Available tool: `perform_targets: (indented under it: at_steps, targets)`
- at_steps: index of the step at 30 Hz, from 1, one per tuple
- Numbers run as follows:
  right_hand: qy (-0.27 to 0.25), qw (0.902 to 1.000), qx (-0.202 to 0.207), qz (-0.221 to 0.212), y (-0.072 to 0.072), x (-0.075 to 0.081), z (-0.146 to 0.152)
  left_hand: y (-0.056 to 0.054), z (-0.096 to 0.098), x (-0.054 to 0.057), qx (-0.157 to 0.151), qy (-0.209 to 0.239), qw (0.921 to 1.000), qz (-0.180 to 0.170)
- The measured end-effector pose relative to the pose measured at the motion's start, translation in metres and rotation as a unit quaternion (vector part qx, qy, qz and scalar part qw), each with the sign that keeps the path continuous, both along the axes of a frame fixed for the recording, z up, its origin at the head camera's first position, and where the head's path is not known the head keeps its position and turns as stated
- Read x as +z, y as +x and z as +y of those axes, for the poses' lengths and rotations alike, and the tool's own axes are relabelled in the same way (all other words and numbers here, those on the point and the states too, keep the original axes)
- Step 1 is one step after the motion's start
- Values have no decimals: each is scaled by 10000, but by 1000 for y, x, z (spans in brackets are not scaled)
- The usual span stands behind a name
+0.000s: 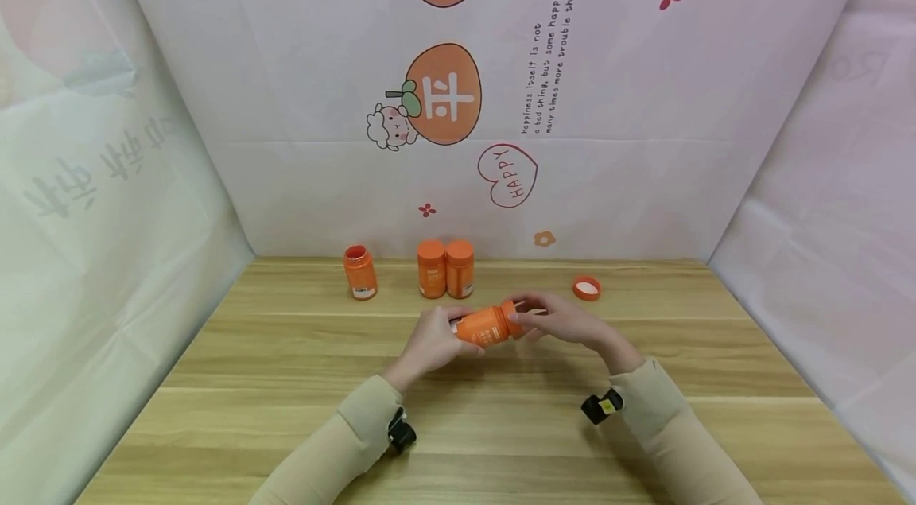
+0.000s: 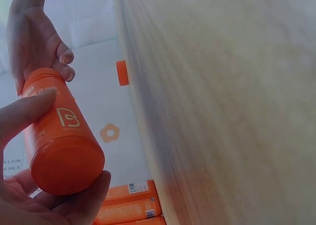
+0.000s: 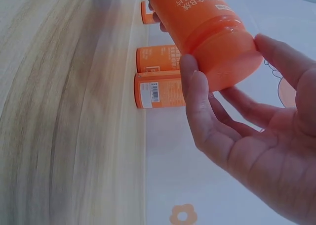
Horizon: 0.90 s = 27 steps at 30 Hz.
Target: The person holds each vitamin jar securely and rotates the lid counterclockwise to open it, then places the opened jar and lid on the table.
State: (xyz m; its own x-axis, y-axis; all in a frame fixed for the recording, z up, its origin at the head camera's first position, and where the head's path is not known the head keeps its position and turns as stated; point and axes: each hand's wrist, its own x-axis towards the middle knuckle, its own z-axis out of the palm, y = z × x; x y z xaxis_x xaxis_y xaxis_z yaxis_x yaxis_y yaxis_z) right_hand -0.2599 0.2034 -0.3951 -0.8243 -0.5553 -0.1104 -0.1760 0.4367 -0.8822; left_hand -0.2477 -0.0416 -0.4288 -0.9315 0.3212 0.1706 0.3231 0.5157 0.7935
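Observation:
An orange pill bottle (image 1: 481, 328) is held tilted above the table, its base to the left and its cap (image 3: 228, 59) to the right. My left hand (image 1: 433, 339) grips the body near the base, thumb on one side and fingers on the other. The thumb and fingers of my right hand (image 1: 561, 319) pinch the cap around its edge. The left wrist view shows the bottle's round base (image 2: 67, 165) up close.
Two capped orange bottles (image 1: 432, 270) stand side by side near the back wall. Left of them an uncapped orange bottle (image 1: 361, 276) stands with its mouth showing. A loose orange cap (image 1: 587, 288) lies at the back right, white liner up. Printed sheets (image 1: 300, 195) enclose the wooden table (image 1: 501, 441).

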Motion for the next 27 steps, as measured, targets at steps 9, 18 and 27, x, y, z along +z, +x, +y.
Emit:
perform_targets:
  at_steps: [9,18,27]
  targets:
    - [-142,9988,326,349,1,2,3,0,0,0,21,-92,9999,61]
    - [-507,9955,495,633,1,1,2,0,0,0,26,-35,10000,27]
    - [-710,9930,465,816,-3,-4,3,0,0,0,28,62,9999,-74]
